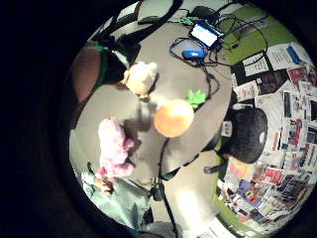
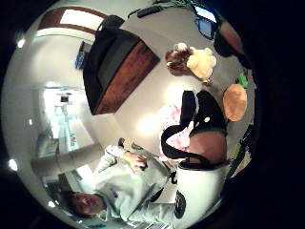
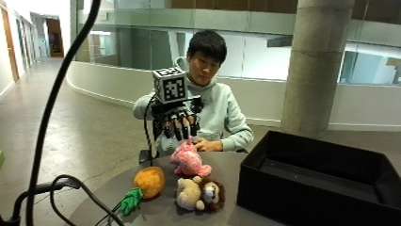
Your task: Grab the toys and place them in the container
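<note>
Three soft toys lie on the round grey table (image 3: 251, 162). A pink plush (image 3: 188, 160) (image 1: 115, 148) (image 2: 169, 119) stands nearest the person. An orange carrot plush (image 3: 149, 181) (image 1: 173, 118) (image 2: 235, 101) with green leaves (image 3: 130, 200) lies beside it. A tan and brown lion plush (image 3: 199, 193) (image 1: 140, 77) (image 2: 193, 61) lies at the front. My gloved right hand (image 3: 179, 123) hovers above the pink plush, fingers hanging down, holding nothing. The black container (image 3: 282, 197) (image 2: 119, 67) stands open at the right. The bare left hand (image 3: 206, 145) rests just behind the pink plush.
A black cable and stand (image 3: 44, 141) cross the near left of the outside view. A small screen device (image 1: 204, 33) with cables lies at one edge of the table. A black office chair (image 1: 250, 131) stands beside the table.
</note>
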`<action>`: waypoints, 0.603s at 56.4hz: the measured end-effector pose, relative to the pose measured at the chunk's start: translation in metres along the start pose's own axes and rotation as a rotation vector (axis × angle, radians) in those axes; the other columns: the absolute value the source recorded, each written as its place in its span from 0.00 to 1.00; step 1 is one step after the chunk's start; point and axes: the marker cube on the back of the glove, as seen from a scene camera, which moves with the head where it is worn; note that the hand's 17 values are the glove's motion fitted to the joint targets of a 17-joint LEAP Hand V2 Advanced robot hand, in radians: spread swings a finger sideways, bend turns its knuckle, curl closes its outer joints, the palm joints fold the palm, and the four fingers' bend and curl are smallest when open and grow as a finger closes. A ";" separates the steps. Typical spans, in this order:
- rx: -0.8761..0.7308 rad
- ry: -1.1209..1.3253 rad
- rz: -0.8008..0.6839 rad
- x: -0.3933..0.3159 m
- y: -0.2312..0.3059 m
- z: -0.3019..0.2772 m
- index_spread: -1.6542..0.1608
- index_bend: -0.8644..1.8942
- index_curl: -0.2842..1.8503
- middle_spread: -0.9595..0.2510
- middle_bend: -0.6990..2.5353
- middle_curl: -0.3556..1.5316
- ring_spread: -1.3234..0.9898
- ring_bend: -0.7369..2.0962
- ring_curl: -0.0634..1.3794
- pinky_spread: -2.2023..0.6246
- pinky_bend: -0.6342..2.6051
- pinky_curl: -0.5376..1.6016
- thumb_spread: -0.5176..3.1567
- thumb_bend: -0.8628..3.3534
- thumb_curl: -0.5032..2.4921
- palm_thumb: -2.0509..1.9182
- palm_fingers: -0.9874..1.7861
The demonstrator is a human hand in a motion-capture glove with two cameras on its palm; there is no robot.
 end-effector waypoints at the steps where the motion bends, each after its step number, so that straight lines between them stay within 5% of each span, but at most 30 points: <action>1: 0.000 0.003 0.000 0.000 0.000 0.000 0.88 0.39 0.15 0.77 0.30 0.21 0.53 0.41 0.08 0.77 0.32 0.28 0.25 0.25 0.18 0.58 0.62; 15: 0.039 0.113 -0.018 -0.011 -0.024 0.004 0.79 0.36 0.20 0.78 0.26 0.25 0.53 0.35 0.13 0.77 0.42 0.38 0.47 0.26 0.21 0.56 0.33; 34: 0.032 0.091 -0.037 0.000 -0.090 0.076 0.79 0.34 0.20 0.80 0.26 0.29 0.55 0.32 0.13 0.78 0.43 0.40 0.51 0.24 0.23 0.53 0.26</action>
